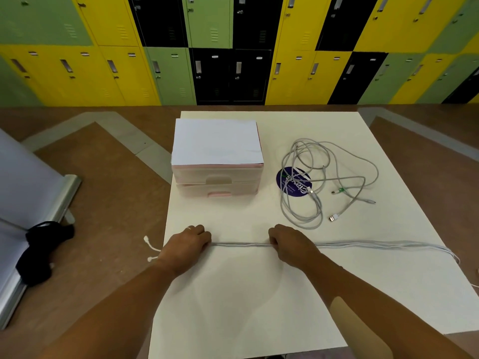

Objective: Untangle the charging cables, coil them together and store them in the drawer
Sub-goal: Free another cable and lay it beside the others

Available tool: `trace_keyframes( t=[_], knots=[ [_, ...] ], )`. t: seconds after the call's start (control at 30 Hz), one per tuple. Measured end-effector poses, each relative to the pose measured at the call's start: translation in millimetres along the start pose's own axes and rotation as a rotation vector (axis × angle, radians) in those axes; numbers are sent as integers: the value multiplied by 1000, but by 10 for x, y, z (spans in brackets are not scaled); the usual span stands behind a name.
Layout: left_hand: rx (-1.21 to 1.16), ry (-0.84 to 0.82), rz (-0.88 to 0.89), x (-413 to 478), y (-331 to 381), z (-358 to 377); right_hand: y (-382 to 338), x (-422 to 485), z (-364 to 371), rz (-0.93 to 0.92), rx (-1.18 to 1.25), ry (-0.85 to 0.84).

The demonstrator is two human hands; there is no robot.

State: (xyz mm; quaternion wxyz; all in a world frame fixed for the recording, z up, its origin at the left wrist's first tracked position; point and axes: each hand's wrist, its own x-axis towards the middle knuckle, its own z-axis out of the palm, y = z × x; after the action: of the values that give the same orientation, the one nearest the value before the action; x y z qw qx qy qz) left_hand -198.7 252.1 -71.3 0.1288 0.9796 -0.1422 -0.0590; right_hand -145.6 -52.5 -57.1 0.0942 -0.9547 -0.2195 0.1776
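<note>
Left hand and right hand each clench a straightened white cable bundle; grey cables lie tangled far right; drawer unit closed; coiling, storing left.

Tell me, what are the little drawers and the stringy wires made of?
The drawer box looks like pale pink plastic: smooth, slightly see-through fronts with moulded handles. The tangled cables look grey and matte, maybe rubbery plastic or woven, too small to tell; one plug glints like metal. The white cables look smooth and plastic-coated.
</note>
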Motion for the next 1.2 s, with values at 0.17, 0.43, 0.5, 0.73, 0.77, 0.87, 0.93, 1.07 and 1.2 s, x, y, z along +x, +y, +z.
trace_keyframes(
  t=[0.17, 0.43, 0.5, 0.73, 0.77, 0.87, 0.93, 1.07, 1.2],
  knots=[
    [8, -20, -30, -14, 30, -29, 9, 37, 3, -1, 13, -15],
    [-36, -62, -99, 332, 302, -108, 99, 29, -140, 81, 307, -57],
    [-99, -29, -83, 540, 493, -129, 160, 9, -247, 140, 460, 5],
    [-395, -44, -57, 1210, 1113, -174, 439, 177, -506, 350, 654, 369],
    [-462, -57, -69, 1287, 1170, -184, 473, 211, -519, 355, 665, 359],
    [-601, -80, -70, 1532, 1331, -214, 545, 303, -514, 346, 841, 192],
    [-653, -61, -52, 1656, 1406, -233, 531, 351, -501, 323, 964, 80],
    [-669, -14, -39, 1853, 1480, -239, 551, 395, -663, 285, 845, 289],
    [-651, 25, -45, 2039, 1471, -239, 605, 321, -1004, 204, 828, 440]
  ],
)
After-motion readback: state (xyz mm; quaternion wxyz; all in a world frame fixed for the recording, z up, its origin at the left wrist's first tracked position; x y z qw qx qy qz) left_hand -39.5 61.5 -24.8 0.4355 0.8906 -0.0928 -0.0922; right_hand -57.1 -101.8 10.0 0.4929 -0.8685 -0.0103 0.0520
